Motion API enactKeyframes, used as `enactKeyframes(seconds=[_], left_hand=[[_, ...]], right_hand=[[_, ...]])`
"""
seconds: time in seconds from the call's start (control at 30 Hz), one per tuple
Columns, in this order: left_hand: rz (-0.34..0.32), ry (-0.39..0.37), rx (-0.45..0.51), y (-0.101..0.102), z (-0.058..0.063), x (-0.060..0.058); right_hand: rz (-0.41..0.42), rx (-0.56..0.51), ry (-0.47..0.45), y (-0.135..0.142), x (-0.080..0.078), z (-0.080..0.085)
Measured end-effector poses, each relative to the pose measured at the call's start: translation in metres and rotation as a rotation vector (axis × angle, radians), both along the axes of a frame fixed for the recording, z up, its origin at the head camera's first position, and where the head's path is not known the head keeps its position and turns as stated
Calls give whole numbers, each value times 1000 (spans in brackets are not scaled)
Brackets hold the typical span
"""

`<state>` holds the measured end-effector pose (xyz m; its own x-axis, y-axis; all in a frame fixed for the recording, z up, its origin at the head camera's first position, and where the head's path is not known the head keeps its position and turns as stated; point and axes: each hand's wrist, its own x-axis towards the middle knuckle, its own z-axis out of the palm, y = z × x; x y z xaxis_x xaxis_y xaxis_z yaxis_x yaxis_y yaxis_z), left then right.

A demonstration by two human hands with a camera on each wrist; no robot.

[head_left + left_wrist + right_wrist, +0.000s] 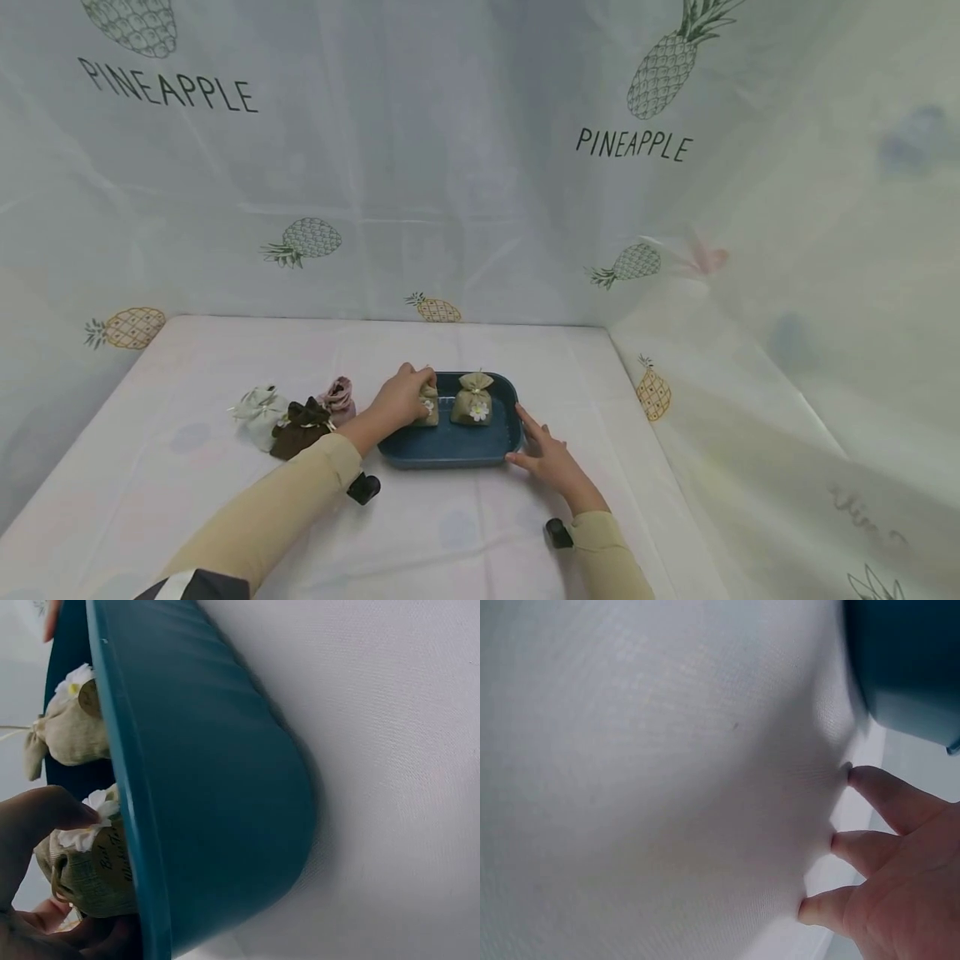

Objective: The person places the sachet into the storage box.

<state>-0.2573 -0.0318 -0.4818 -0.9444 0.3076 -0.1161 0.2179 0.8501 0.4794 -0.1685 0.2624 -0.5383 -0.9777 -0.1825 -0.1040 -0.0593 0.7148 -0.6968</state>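
Observation:
A blue tray [450,460] lies on the table with two small burlap drawstring pouches in it. My left hand [402,396] grips the left burlap pouch [430,406] inside the tray. In the left wrist view its thumb presses by the white flower on that pouch [94,877], and the fingers curl around the other side. The right burlap pouch [472,406], also with a white flower, stands upright beside it. My right hand [551,462], fingers spread, touches the tray's right edge. In the right wrist view several fingertips [840,841] rest on the cloth next to the tray [915,712].
Left of the tray sit a white pouch [258,417], a dark brown pouch [300,429] and a pink pouch [339,400], close together near my left forearm. A pale cloth [420,542] covers the table. Pineapple-printed curtains [450,167] hang behind and at the right.

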Motion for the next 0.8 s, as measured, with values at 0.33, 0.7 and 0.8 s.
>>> enactKeyframes(seconds=[0.33, 0.7, 0.8], left_hand=[[7, 19, -28, -1, -3, 0], [-23, 19, 3, -11, 7, 6], [-30, 35, 22, -17, 14, 13]], right_hand=[[6, 0, -10, -3, -2, 0], [1, 11, 4, 0, -3, -1], [6, 6, -1, 0, -2, -2]])
